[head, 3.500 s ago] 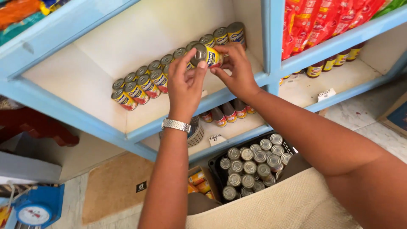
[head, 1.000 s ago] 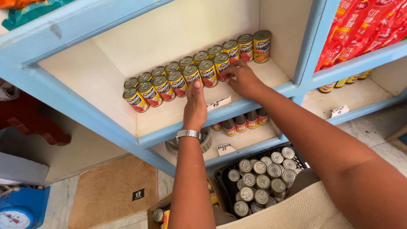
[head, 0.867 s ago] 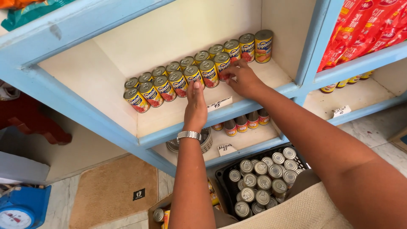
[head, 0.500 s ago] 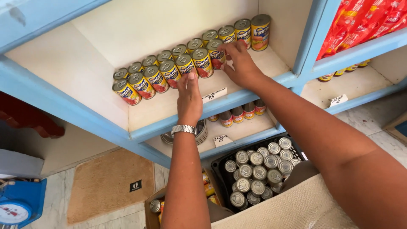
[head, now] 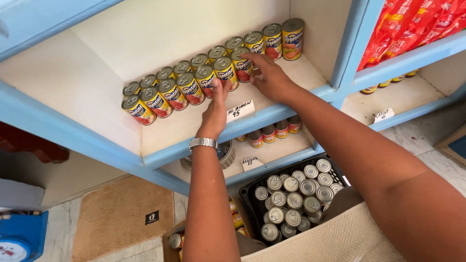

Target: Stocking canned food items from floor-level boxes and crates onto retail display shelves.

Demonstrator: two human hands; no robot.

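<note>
A blue-framed shelf unit (head: 252, 123) with pale boards fills the view, and everything here is placed against it. On its upper board, two slanting rows of yellow-labelled cans (head: 194, 85) run from the front left toward the back right corner. Below the unit, on the floor, a black crate (head: 252, 191) holds silver-topped cans (head: 291, 201) packed upright, with an open cardboard box (head: 170, 237) just left of it and a tan doormat (head: 116, 218) farther left. Red packets (head: 412, 24) hang in the unit's right-hand bay; a row of small cans (head: 269, 132) stands on the lower board.

The person's right hand (head: 272, 77) lies on the upper board, fingers spread and bent against the right end of the front row, touching the can (head: 242, 63) there without closing round it. The left hand (head: 216, 109), with a metal wristwatch (head: 204, 143) at the wrist, rests flat, fingers straight and together, tips against a front-row can (head: 225, 72). A paper price tag (head: 241, 110) sits on the unit's front edge.
</note>
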